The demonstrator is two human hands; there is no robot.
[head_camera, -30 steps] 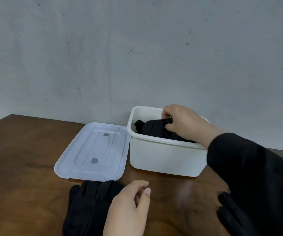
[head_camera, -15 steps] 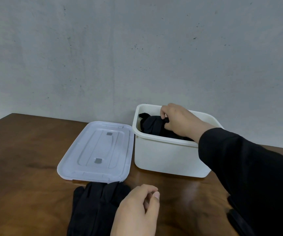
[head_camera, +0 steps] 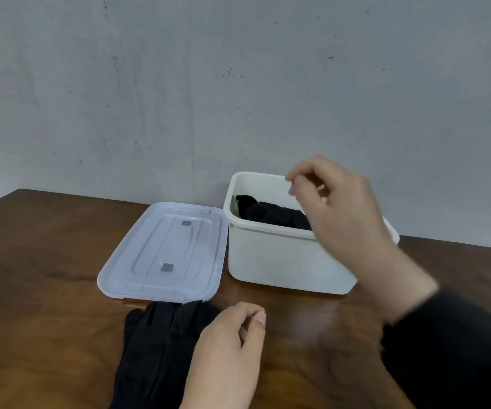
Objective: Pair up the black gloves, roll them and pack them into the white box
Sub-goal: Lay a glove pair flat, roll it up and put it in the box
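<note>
Right hand: my right hand point(head_camera: 335, 211) hangs over the white box point(head_camera: 282, 261), fingers loosely curled, holding nothing.
Left hand: my left hand point(head_camera: 226, 352), relaxed and empty, lies on the flat black gloves point(head_camera: 158, 343).
Risk: the rolled gloves point(head_camera: 270, 212) inside may spring loose; my sleeve could nudge the box.
Count: one box, one lid point(head_camera: 164, 252), one roll, one flat pair on the desk point(head_camera: 40, 305).

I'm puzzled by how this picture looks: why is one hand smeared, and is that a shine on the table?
Head view: the right hand above the white box is smeared by motion blur; the left hand by the black gloves is sharper. A soft pale glare lies on the wooden table before the box. Light is even, shadows faint.
</note>
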